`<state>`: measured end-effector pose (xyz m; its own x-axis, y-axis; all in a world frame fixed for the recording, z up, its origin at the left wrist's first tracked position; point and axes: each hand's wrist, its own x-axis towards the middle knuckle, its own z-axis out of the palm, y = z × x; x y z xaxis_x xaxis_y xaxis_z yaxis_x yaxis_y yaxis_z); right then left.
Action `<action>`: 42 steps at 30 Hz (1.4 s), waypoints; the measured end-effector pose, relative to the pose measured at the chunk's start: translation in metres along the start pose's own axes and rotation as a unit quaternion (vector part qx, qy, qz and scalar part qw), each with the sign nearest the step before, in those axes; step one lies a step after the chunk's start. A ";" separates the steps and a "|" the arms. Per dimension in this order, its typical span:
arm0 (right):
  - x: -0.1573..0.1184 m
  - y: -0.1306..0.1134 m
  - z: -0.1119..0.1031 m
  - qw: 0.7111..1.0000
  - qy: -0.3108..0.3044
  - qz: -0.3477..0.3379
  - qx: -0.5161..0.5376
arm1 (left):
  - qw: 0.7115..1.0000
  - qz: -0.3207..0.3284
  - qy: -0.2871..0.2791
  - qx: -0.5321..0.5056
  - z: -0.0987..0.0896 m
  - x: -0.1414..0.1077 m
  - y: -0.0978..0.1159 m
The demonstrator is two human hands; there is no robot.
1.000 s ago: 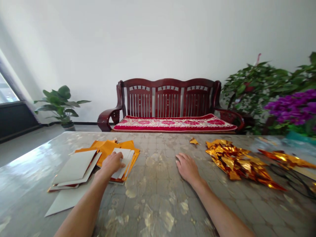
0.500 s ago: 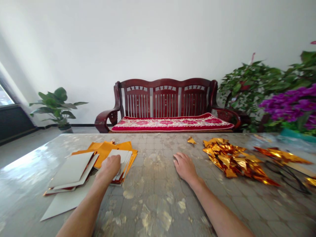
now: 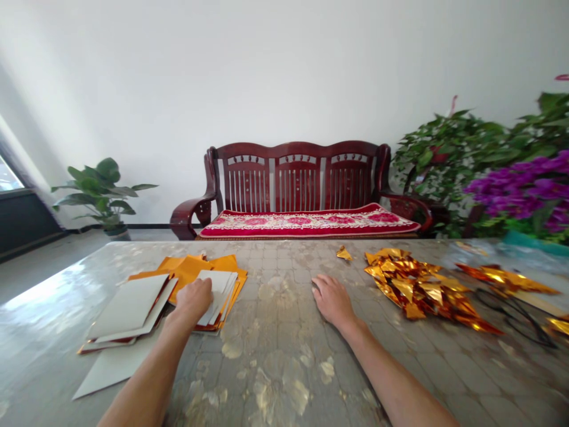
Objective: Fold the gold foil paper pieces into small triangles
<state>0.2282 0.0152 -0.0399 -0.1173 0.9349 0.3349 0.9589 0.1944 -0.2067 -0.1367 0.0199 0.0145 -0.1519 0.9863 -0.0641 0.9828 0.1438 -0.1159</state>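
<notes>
My left hand (image 3: 194, 298) is closed, its fingers curled down over the orange sheets (image 3: 184, 270) and beside a stack of pale cards (image 3: 220, 293); what its fingertips hold, if anything, is hidden. Farther left lies another pile of pale grey cards (image 3: 128, 308). My right hand (image 3: 332, 298) rests on the table with its fingers lying loosely on the surface, and nothing shows in it. To its right is a heap of folded gold foil pieces (image 3: 418, 284). One small gold piece (image 3: 344, 253) sits alone beyond my right hand.
The patterned table (image 3: 275, 367) fills the foreground. Black cords (image 3: 515, 314), more gold foil (image 3: 507, 279) and clear plastic (image 3: 471, 252) lie at the right. Behind the table stand a dark red wooden bench (image 3: 297, 184), a potted plant (image 3: 102, 193) and purple flowers (image 3: 524, 184).
My left hand has shifted slightly left, uncovering more of the pale card stack. My right hand has stayed in place.
</notes>
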 end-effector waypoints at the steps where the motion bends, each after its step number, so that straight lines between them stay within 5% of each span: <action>1: 0.000 0.000 0.000 1.000 0.001 0.000 0.001 | 1.000 -0.002 0.002 0.002 0.000 0.000 0.002; 18: 0.001 0.000 0.000 1.000 -0.005 0.004 0.004 | 1.000 -0.002 0.000 -0.009 -0.010 -0.012 0.019; 24: 0.000 0.000 -0.001 1.000 -0.006 -0.001 0.005 | 0.985 0.152 0.063 -0.054 -0.025 -0.043 0.072; 29: -0.001 0.000 -0.003 0.999 0.010 -0.013 0.031 | 0.957 0.244 0.079 -0.134 -0.013 -0.054 0.100; 37: -0.014 -0.010 -0.015 0.964 -0.003 -0.237 0.124 | 0.950 0.244 0.077 -0.178 0.006 -0.048 0.096; 42: -0.014 -0.012 -0.015 0.955 -0.038 -0.274 0.108 | 0.937 0.282 0.089 -0.187 0.008 -0.060 0.105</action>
<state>0.2224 -0.0051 -0.0281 -0.6122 0.6929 0.3809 0.6736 0.7093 -0.2077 -0.0250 -0.0244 -0.0023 0.3888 0.9073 0.1600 0.8749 -0.4181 0.2445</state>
